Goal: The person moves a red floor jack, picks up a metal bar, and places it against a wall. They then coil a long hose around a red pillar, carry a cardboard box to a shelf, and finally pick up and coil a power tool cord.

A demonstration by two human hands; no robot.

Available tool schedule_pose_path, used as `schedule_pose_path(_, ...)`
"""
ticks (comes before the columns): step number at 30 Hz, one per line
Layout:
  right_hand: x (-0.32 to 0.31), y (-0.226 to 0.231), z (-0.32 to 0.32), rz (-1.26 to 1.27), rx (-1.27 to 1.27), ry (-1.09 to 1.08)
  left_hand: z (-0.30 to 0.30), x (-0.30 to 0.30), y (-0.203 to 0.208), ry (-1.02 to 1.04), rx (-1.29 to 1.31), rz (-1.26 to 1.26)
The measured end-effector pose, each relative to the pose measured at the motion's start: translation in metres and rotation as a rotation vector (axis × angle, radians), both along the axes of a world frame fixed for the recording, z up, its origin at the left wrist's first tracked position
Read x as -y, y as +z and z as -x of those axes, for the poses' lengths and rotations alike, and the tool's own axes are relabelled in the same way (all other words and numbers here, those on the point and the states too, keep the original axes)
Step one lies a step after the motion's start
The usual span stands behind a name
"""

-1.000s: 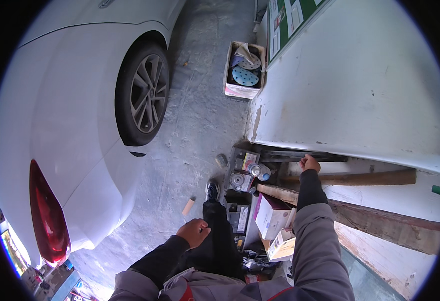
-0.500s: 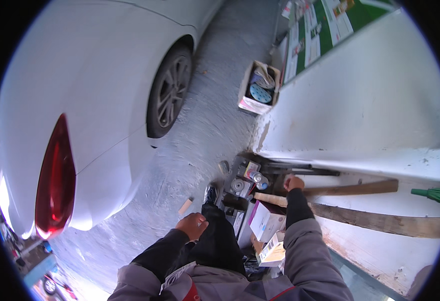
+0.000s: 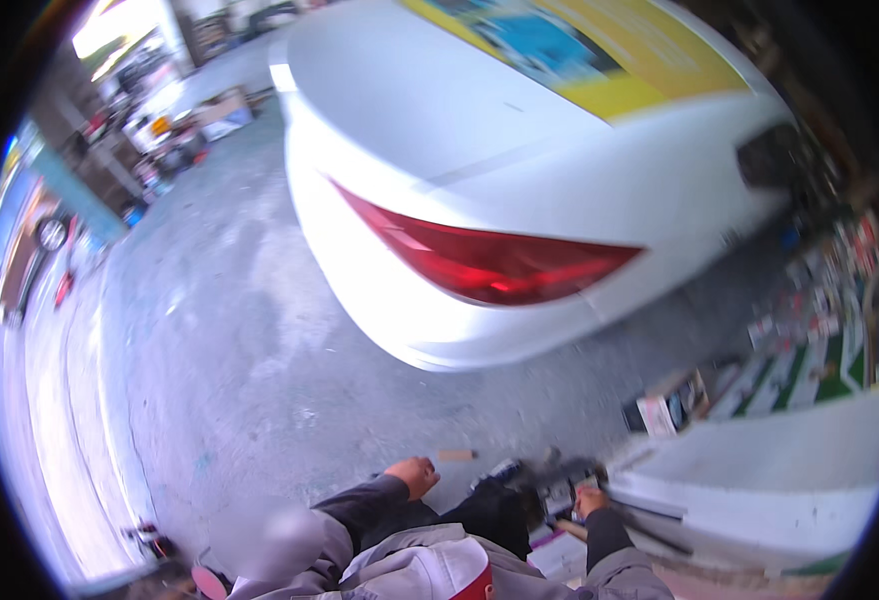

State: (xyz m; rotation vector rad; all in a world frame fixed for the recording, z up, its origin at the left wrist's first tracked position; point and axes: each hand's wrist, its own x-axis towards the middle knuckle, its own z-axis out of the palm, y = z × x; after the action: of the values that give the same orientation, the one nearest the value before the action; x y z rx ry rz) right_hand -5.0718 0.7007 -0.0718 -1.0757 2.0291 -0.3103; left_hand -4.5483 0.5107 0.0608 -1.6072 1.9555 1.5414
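Note:
My left hand hangs over the grey floor in front of my body, its fingers loosely curled with nothing seen in them. Off to the right, my right hand is closed above the cluttered items beside the white wall. Whatever its fingers may hold is too small and blurred to make out. Ahead of me stands the rear of a white car with a long red tail light. A small tan block lies on the floor just beyond my left hand.
A cardboard box sits by the wall at right. Behind it a green-and-white board leans. A yellow-and-blue sheet covers part of the car. Boxes and clutter line the far left, near a teal post.
My view has swung left and up, so the car's rear now fills the middle and the wall has slid to the lower right. Both hands now appear lower in view.

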Motion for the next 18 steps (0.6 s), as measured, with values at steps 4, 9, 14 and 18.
schedule_pose_path(4,0.052,-0.005,-0.140,-0.415,-0.382,0.587,-0.172,-0.071,-0.002,0.246,0.033,-0.015)
schedule_pose_path(9,0.173,0.000,-0.317,-0.325,-0.200,0.766,-0.363,-0.214,-0.038,0.950,0.202,0.098)
schedule_pose_path(14,0.308,0.046,-0.445,-0.668,0.353,0.595,-0.439,-0.320,-0.074,1.045,0.398,-0.188)
schedule_pose_path(18,0.368,0.024,-0.552,-0.601,0.109,0.550,-0.430,-0.289,-0.076,0.931,0.311,-0.447)
